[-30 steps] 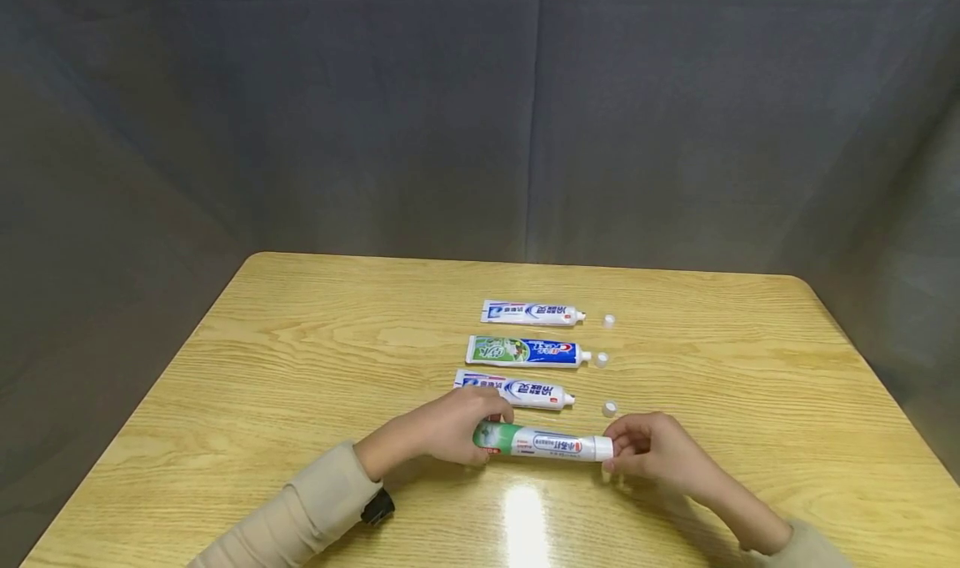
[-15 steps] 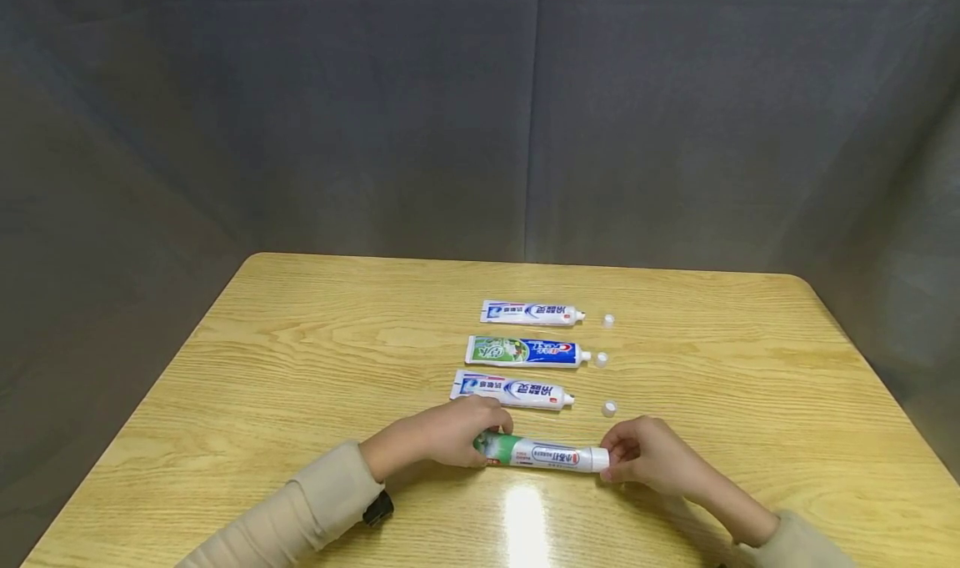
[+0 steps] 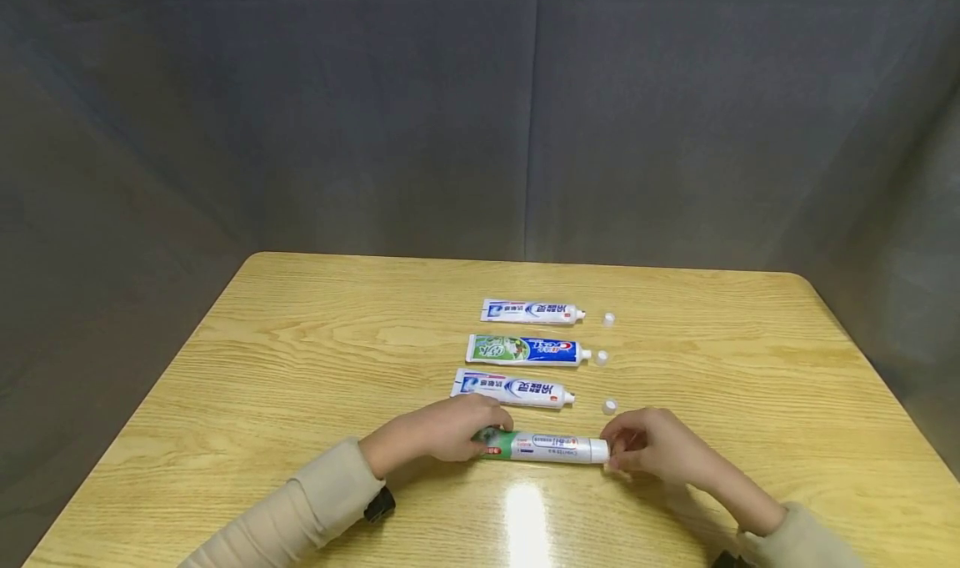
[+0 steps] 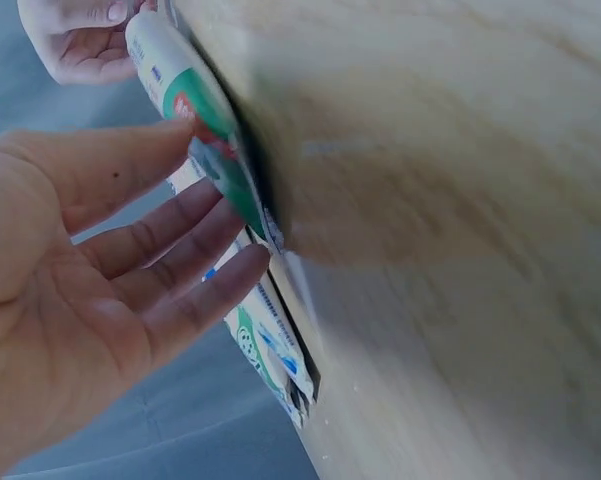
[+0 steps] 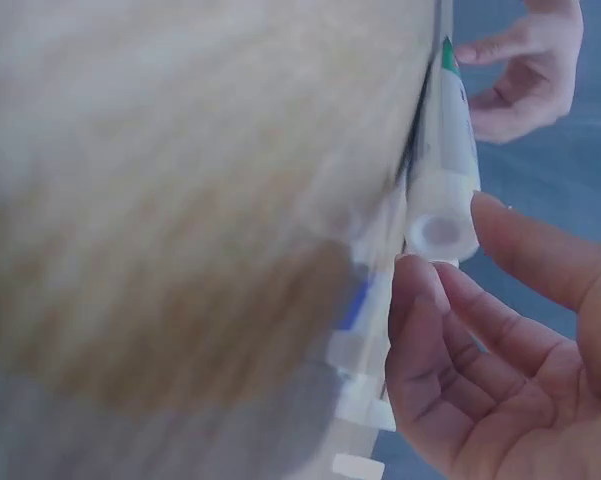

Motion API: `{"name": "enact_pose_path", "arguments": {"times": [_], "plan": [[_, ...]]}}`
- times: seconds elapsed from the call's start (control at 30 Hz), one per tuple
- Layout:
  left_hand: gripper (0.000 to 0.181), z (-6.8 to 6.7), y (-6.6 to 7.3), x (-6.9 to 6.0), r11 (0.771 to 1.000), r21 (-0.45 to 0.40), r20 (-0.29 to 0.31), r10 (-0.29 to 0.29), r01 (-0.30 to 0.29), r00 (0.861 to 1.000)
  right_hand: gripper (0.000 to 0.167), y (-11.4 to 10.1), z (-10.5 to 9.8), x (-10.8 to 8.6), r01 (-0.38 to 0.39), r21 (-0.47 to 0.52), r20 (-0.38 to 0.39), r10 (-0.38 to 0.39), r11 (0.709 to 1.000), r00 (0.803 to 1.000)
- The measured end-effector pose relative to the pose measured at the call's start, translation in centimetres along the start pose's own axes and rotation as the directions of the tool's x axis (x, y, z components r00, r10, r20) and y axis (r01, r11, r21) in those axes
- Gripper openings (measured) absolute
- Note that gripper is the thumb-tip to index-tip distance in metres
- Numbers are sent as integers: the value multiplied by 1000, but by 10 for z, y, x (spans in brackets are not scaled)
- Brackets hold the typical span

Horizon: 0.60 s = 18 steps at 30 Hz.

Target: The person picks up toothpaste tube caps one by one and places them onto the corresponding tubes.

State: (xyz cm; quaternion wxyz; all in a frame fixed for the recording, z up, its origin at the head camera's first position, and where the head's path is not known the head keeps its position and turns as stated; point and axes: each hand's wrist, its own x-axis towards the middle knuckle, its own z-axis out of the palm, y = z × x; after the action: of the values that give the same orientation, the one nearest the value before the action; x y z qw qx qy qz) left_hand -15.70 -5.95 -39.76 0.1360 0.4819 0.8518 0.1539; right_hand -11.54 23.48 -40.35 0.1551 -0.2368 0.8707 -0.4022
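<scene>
Head cam: L hand point(image 3: 453, 429) w/ fingers gripping left end of green/white toothpaste tube point(image 3: 551, 448); R hand point(image 3: 660, 447) w/ fingers pinching its rd. white cap point(image 3: 599, 451).

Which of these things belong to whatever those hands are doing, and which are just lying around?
In the job:
white-and-green toothpaste tube, held by the left hand
round white cap on its end, at the right hand

Lying about, though perhaps part of the same work:
two white-and-blue toothpaste tubes
green-and-blue toothpaste tube
three small loose white caps
</scene>
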Motion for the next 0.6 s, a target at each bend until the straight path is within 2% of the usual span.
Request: {"name": "enact_pose_path", "arguments": {"times": [0.13,0.3,0.6], "plan": [[33,-3,-2,0,1000,1,-14,4,-4,1000,25,1,-7,2,1,-21,-25,-2,1000,1000],[32,-11,-6,-1,999,-20,-36,-26,25,999,25,4,-12,4,-46,-1,-77,46,999,996],[29,-19,-17,1,996,-82,-130,-44,33,991,25,10,-18,10,-88,8,-151,88,996,985]]}}
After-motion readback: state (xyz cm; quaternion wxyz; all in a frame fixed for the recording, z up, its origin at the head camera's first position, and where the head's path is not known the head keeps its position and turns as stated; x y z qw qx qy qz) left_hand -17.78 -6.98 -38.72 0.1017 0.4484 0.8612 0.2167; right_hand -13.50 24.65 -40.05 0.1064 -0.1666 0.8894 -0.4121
